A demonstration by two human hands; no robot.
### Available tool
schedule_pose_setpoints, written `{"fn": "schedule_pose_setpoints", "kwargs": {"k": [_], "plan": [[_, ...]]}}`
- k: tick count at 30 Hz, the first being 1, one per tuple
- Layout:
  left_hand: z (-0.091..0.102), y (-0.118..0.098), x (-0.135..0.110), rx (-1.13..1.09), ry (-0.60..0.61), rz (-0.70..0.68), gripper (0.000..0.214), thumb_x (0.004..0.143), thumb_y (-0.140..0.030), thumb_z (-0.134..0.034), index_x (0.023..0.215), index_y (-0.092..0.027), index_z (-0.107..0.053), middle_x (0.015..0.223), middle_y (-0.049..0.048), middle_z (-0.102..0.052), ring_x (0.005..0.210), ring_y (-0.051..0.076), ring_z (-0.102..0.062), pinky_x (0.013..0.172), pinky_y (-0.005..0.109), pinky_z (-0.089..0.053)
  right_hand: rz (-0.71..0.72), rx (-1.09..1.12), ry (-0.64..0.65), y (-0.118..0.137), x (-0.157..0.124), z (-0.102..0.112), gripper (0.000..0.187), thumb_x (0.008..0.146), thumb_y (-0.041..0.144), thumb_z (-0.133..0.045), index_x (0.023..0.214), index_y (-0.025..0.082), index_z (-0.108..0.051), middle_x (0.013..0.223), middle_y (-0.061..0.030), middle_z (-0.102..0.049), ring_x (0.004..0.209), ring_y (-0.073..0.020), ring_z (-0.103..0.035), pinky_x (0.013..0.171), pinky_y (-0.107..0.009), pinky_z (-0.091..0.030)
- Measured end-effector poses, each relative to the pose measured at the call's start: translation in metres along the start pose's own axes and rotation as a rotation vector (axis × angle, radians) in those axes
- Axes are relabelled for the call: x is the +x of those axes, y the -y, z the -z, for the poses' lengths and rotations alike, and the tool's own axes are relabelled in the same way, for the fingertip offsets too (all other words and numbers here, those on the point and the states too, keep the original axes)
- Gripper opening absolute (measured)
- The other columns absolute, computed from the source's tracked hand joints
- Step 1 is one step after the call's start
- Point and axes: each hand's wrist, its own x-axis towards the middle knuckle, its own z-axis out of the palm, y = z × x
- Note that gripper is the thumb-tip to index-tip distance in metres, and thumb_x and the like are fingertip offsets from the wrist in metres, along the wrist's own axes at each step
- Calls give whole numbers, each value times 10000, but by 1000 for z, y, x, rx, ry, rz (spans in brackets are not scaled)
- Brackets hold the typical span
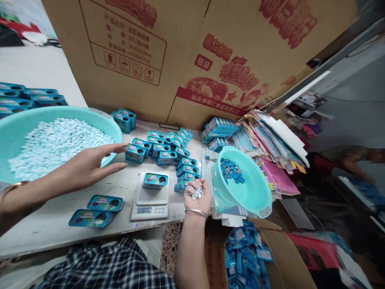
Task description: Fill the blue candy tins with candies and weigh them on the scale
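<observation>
My left hand (90, 162) reaches across the front of a large turquoise basin (105, 116) of pale blue candies (64, 140). Its thumb and fingers are apart, with the fingertips beside a small blue candy tin (134, 153) and nothing held. Palm up, my right hand (200, 200) cups several pale candies (197, 194) with its fingers curled over them. Between the hands stands a white digital scale (150, 212), bearing one blue tin (155, 180) with a round hole in its top. Two more tins (92, 218) lie at the front edge, pale candies showing in their holes.
Behind the table stands a large cardboard carton (180, 52). Several blue tins (167, 157) sit in the middle. To the right are a turquoise basin (258, 180) with round blue-and-silver pieces (231, 170) and a paper stack (273, 136). Below is an open box of blue packages (246, 253).
</observation>
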Motion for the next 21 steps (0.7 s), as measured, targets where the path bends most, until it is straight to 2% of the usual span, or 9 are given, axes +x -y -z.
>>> {"fn": "schedule_pose_setpoints", "kwargs": {"k": [5, 10, 16, 21], "plan": [[-4, 24, -37, -99, 12, 116, 617, 807, -653, -555, 1317, -306, -559, 1312, -9, -642, 1158, 267, -621, 974, 418, -509, 26, -108, 94, -7, 9, -7, 81, 836, 156, -579, 820, 197, -510, 591, 93, -446, 454, -37, -411, 386, -120, -295], [-13, 30, -41, -128, 48, 72, 552, 837, -588, -565, 1316, -314, -559, 1319, -8, -638, 1196, 247, -606, 983, 392, -515, 58, -172, 82, -19, 13, -11, 78, 867, 205, -550, 803, 199, -507, 567, 100, -397, 412, -45, -340, 358, -140, -241], [-28, 5, -23, -106, 73, -95, 535, 875, -499, -556, 1354, -264, -524, 1332, 54, -623, 1195, 248, -598, 1002, 412, -493, 104, -292, 54, -37, 20, -22, 86, 877, 260, -538, 814, 220, -495, 548, 111, -342, 395, -57, -287, 356, -152, -234], [-59, -20, -1, -9, 179, -256, 616, 841, -368, -617, 1414, -239, -429, 1391, 98, -557, 1260, 284, -536, 1021, 421, -462, 86, -262, 26, -43, 26, -30, 99, 854, 244, -559, 780, 214, -500, 528, 111, -351, 386, -54, -292, 346, -143, -242]]}}
